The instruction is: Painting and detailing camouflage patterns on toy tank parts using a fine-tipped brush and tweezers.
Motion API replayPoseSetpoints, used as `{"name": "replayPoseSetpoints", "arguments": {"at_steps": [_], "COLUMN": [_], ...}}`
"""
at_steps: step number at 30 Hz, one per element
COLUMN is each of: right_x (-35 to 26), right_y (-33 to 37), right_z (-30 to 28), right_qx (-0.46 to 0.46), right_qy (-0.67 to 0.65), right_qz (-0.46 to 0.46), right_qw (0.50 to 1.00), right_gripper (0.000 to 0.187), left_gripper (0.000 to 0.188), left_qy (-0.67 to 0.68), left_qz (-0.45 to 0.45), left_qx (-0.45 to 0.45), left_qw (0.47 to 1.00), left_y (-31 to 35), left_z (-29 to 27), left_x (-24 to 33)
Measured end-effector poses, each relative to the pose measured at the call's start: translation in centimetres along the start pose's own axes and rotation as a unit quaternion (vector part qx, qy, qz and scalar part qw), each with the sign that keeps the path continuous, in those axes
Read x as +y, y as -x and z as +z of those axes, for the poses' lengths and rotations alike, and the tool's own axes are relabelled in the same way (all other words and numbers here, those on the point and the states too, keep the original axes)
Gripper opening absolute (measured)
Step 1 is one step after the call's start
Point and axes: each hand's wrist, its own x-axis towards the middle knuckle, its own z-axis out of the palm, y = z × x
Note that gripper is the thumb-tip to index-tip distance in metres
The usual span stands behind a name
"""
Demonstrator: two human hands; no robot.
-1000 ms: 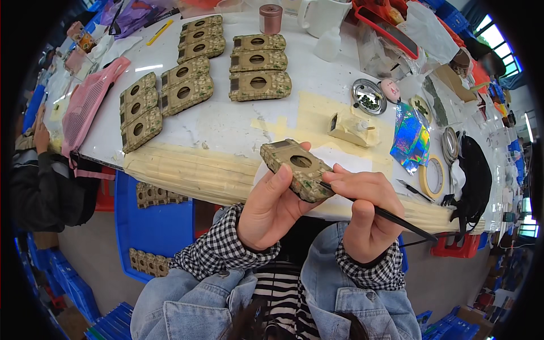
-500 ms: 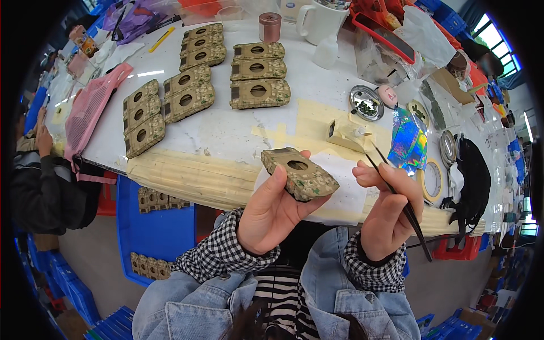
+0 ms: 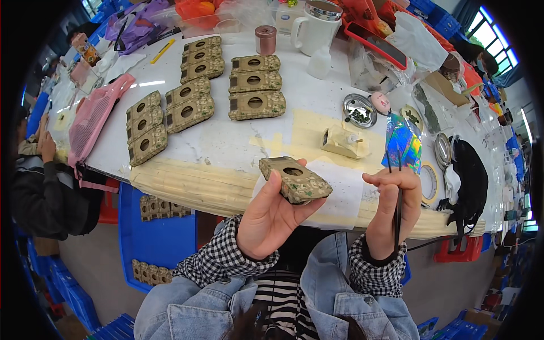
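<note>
A camouflage-patterned casing (image 3: 306,186) with a round opening is held tilted in my left hand (image 3: 263,221), its fingers and thumb at the edges. My right hand (image 3: 396,195), a short way to the right, grips dark tweezers (image 3: 398,212), whose two tips point up and stand apart. Nothing can be made out between the tips. White paper (image 3: 343,184) lies on the table beneath the casing. Beyond it sits a tape-wrapped block (image 3: 340,140) with a small white nozzle. A round metal dish (image 3: 352,102) holds small dark green bits.
Several matching casings (image 3: 255,105) stand in rows at the back and left. More lie in a blue tray (image 3: 164,241) below the table. To the right are shiny holographic sheets (image 3: 402,139), a tape roll (image 3: 429,184) and a black bag (image 3: 470,184). A white mug (image 3: 317,31) stands behind.
The tweezers have turned from leaning left to nearly upright, and their tips have moved right, away from the taped block. My left hand still holds the casing, slightly lower.
</note>
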Motion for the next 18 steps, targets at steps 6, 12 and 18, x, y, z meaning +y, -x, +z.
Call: {"name": "replayPoseSetpoints", "arguments": {"at_steps": [6, 12, 18], "right_x": [1.1, 2.2, 3.2], "right_y": [-1.2, -2.9, -4.1], "right_z": [-1.1, -1.4, -1.1], "right_qx": [0.067, 0.043, -0.010], "right_qy": [0.097, 0.251, 0.314], "right_qz": [-0.005, -0.031, -0.087], "right_qw": [0.993, 0.967, 0.945], "right_gripper": [0.012, 0.011, 0.017], "left_gripper": [0.055, 0.064, 0.066], "left_qy": [0.032, 0.078, 0.131], "left_qz": [-0.004, -0.022, -0.031], "left_qx": [-0.015, -0.062, -0.079], "left_qw": [0.999, 0.995, 0.988], "left_y": [-0.1, -0.4, -0.8], "left_z": [-0.2, -1.0, -1.1], "left_x": [0.0, 0.3, 0.7]}}
